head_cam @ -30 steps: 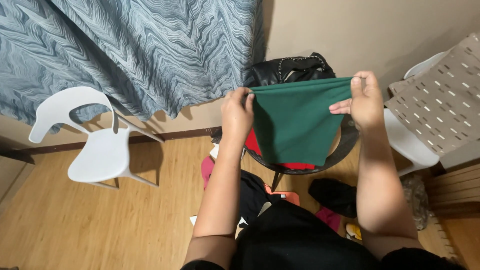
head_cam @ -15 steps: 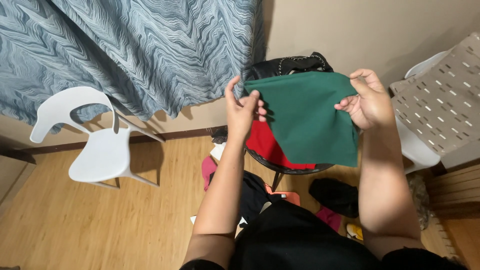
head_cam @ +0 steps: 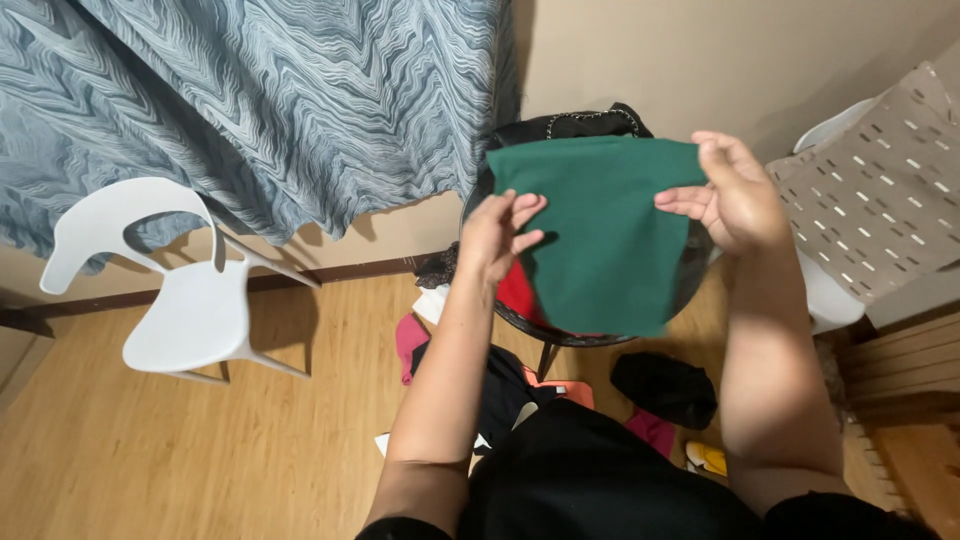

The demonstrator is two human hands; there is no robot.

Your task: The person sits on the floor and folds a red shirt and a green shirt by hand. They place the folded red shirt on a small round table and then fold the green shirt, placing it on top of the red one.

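Note:
I hold a dark green cloth (head_cam: 605, 230) up in front of me, hanging flat in a folded rectangle. My left hand (head_cam: 503, 232) pinches its left edge about halfway down. My right hand (head_cam: 728, 193) grips the upper right corner. Behind the cloth stands a round black chair (head_cam: 560, 335) with a red garment (head_cam: 517, 293) and a black bag (head_cam: 570, 125) on it.
A white plastic chair (head_cam: 185, 290) stands at the left on the wooden floor. A blue patterned curtain (head_cam: 260, 100) hangs behind. Another white chair with a beige patterned cloth (head_cam: 880, 200) is at the right. Clothes in black, pink and white (head_cam: 660, 385) lie on the floor.
The green cloth has been folded narrower and now hangs longer. My left hand slid down from the top corner to the left edge; my right hand stayed at the upper right.

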